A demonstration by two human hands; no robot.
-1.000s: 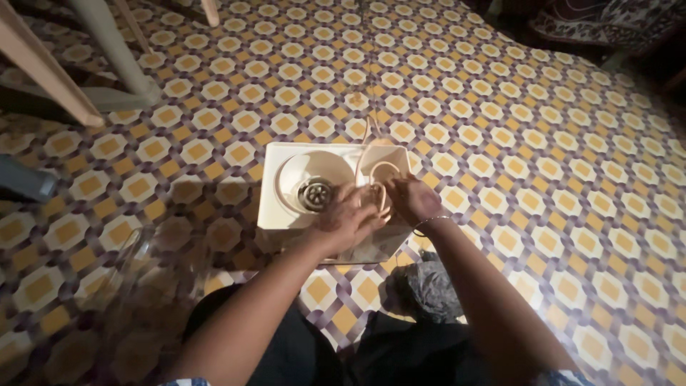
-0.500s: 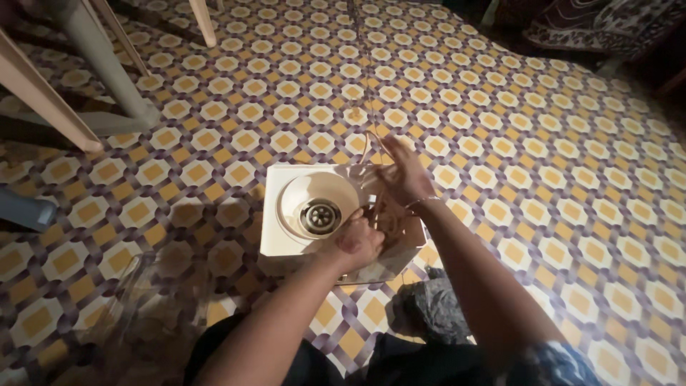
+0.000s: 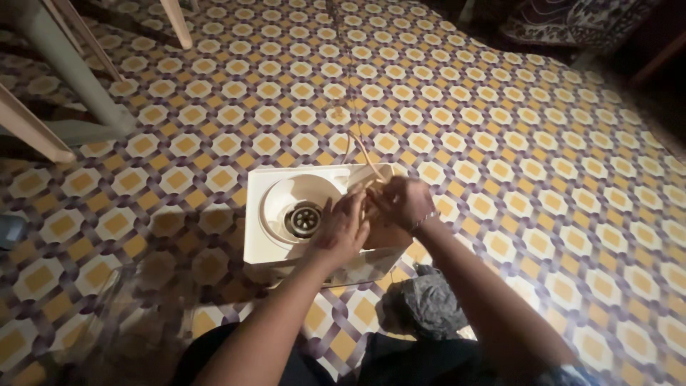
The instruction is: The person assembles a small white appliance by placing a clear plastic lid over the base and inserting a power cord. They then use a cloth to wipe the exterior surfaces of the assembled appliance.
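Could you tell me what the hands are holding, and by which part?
Both hands, left and right, meet at the right part of the white housing, by thin wires; the exact grip is unclear.

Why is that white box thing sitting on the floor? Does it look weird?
Yes. The white fan housing lies flat on the tiled floor, unmounted, with thin wires sticking up loose where both hands work.

Yellow, white and purple geometric-patterned floor (image 3: 500,143), cream-white square fan housing (image 3: 271,214), grey crumpled cloth (image 3: 429,304)
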